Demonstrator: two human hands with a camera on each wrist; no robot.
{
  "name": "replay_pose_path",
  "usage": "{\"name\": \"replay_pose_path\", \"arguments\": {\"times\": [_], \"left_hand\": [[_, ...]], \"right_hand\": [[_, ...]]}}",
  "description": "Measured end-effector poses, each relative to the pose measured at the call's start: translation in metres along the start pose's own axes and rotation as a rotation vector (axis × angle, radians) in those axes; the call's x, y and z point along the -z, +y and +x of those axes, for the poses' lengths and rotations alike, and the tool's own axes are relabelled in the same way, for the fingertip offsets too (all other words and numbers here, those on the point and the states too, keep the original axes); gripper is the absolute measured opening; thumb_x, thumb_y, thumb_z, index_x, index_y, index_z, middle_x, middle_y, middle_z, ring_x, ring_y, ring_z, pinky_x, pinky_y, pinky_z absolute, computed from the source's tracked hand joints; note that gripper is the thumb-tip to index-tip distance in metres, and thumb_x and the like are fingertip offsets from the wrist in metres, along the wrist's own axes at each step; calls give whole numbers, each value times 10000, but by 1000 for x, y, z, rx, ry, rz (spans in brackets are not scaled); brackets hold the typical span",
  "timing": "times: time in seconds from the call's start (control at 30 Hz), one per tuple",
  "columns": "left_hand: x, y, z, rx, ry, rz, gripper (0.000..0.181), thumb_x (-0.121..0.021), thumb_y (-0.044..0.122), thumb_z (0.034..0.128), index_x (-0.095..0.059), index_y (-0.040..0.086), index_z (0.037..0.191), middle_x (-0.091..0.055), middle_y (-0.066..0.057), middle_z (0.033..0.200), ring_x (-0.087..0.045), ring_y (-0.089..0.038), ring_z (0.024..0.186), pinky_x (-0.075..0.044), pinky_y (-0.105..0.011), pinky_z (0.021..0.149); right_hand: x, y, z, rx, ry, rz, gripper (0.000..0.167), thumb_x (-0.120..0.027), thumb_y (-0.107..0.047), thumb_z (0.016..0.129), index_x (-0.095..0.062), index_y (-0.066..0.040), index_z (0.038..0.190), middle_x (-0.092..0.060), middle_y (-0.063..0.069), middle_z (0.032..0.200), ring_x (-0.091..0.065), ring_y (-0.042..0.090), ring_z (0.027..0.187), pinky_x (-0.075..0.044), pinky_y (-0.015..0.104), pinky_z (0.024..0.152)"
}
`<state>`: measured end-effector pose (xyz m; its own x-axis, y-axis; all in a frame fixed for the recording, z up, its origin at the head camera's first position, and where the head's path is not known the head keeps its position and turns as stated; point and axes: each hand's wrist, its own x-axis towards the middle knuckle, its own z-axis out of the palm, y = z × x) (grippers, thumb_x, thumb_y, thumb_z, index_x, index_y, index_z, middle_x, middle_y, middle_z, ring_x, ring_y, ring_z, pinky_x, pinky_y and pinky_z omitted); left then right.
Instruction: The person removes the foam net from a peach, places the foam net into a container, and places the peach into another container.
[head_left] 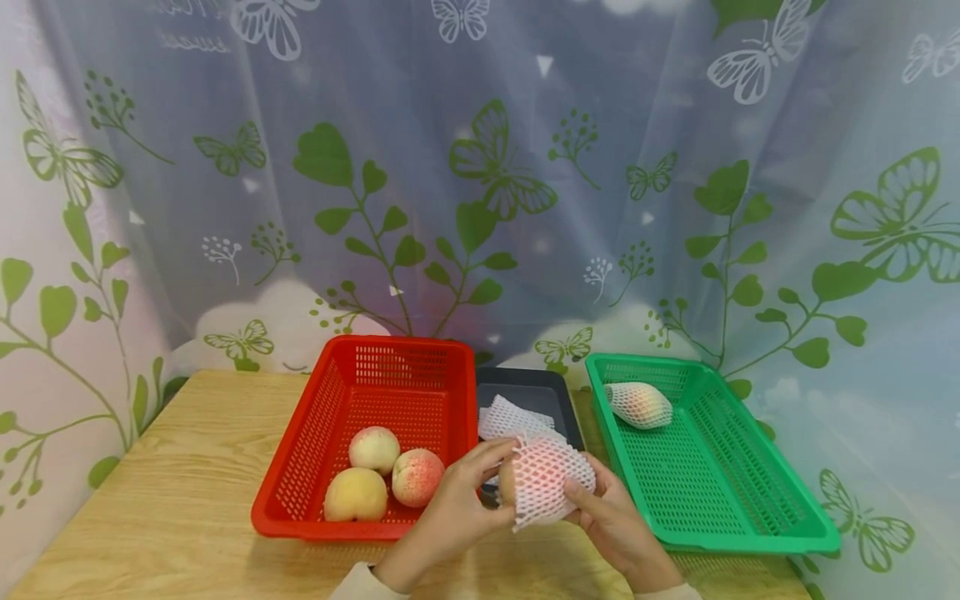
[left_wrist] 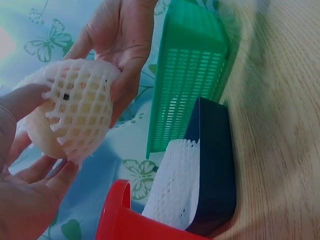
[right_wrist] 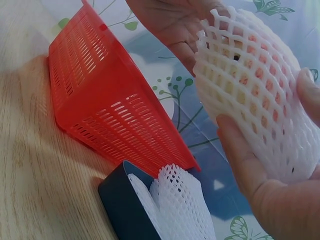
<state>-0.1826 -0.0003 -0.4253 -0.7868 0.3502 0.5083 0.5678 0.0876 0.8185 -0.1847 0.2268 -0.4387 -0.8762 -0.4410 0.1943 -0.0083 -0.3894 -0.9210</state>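
Observation:
Between both hands, above the front of the dark tray, is a peach (left_wrist: 45,131) mostly covered by a white foam net sleeve (head_left: 546,479). My left hand (head_left: 468,492) grips its left end, where bare peach shows past the net's edge; the thumb and fingers touch both fruit and net. My right hand (head_left: 611,517) holds the netted right side, with the thumb (right_wrist: 310,95) on top and fingers beneath. More foam nets (head_left: 517,417) lie in the dark tray (head_left: 566,412) behind the hands.
A red basket (head_left: 281,467) on the left holds several bare peaches (head_left: 375,450). On the right, a green basket (head_left: 757,467) holds one netted peach (head_left: 641,405) at its back left. All stand on a wooden table (head_left: 172,492), before a patterned curtain (head_left: 420,167).

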Motion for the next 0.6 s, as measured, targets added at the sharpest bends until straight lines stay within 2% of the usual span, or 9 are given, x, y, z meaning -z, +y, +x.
{"name": "replay_pose_path", "arguments": {"times": [0.3, 0.47, 0.6], "left_hand": [[6, -3, -1, -5, -73, 5, 682, -751, -87, 687, -534, 10, 1326, -502, -108, 1394, -545, -244, 1196, -472, -311, 978], [8, -5, -2, 0, -81, 5, 681, -772, -70, 683, -538, 15, 1317, -515, -121, 1378, -550, -248, 1179, -477, -307, 970], [10, -4, -3, 31, -72, -12, 679, -778, -67, 676, -546, 20, 1308, -526, -118, 1360, -555, -246, 1163, -486, -282, 953]], "right_hand": [[0, 0, 2, -18, 2, -20, 275, -472, -26, 989, -551, -140, 1227, -629, 12, 1120, -636, 143, 987, -555, 313, 819], [-1, -1, 3, -13, -2, -23, 267, -458, -11, 990, -572, -137, 1197, -639, 0, 1095, -637, 129, 958, -556, 293, 797], [-1, -2, 3, -16, -7, -40, 276, -444, -2, 991, -571, -140, 1193, -641, -4, 1087, -639, 125, 949, -558, 296, 795]]}}
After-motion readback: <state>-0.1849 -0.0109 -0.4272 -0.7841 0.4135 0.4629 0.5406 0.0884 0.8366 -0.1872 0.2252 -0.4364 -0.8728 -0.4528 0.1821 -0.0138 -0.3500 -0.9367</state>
